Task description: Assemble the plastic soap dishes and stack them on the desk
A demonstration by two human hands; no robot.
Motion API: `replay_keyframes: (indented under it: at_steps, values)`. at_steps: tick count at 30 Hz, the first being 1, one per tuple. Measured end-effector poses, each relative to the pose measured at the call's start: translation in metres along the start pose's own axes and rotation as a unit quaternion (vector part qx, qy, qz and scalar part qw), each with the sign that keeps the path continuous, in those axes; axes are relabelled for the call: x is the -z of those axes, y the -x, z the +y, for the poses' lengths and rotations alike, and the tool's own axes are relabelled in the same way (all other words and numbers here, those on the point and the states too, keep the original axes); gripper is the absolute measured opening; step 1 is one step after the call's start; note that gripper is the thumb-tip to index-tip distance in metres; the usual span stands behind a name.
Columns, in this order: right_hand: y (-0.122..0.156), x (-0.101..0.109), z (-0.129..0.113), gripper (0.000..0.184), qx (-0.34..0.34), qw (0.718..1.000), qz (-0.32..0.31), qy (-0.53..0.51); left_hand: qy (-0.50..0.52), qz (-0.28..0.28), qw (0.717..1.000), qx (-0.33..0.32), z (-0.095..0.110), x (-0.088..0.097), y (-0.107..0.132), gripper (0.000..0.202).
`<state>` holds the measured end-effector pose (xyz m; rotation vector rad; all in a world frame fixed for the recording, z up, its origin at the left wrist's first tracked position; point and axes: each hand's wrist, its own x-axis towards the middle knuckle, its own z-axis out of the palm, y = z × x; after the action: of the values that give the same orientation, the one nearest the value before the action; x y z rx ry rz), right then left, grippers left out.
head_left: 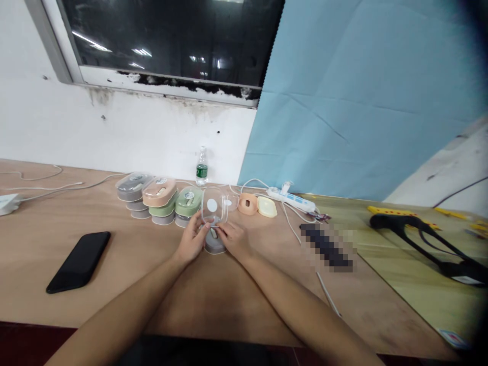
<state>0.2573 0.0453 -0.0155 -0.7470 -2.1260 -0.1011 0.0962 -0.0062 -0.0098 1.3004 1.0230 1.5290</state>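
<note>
A clear plastic lid (213, 195) with a round white sticker stands raised over a small grey oval box (215, 247). My left hand (193, 236) grips the lid's lower left edge between thumb and fingers. At the lower right edge, the fingers of my right hand (233, 239) are closed on the same lid, just above the box. A light-coloured piece (214, 233) shows on top of the grey box, between my hands. My fingers hide part of the box's sides and the lid's lower rim.
Stacked lidded boxes in grey (134, 188), pink (159, 192) and green (188, 201) stand left of my hands. An orange part (247, 204), a cream part (267, 207) and a power strip (292, 199) lie right. A bottle (202, 166) stands behind; a phone (79, 262) lies left.
</note>
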Motion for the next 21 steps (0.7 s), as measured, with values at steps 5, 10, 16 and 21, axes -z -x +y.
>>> replay_keyframes:
  at_steps: [5, 10, 16, 21]
  values:
    - [-0.005, -0.005, 0.029, 0.024, -0.102, 0.994, 0.038, 0.027, -0.188, -0.019, 0.980, -0.063, 0.001, 0.003, 0.005, 0.049]
    - [-0.014, -0.012, 0.063, 0.028, -0.197, 0.979, 0.023, 0.048, -0.325, -0.061, 0.937, -0.114, 0.008, 0.002, 0.007, 0.032]
    - [-0.026, -0.020, 0.081, 0.031, -0.236, 0.969, -0.014, 0.069, -0.354, -0.074, 0.923, -0.129, 0.011, 0.003, 0.008, 0.030]
    - [-0.028, -0.023, 0.084, 0.031, -0.237, 0.966, -0.061, 0.077, -0.364, -0.082, 0.919, -0.125, 0.012, 0.004, 0.008, 0.030]
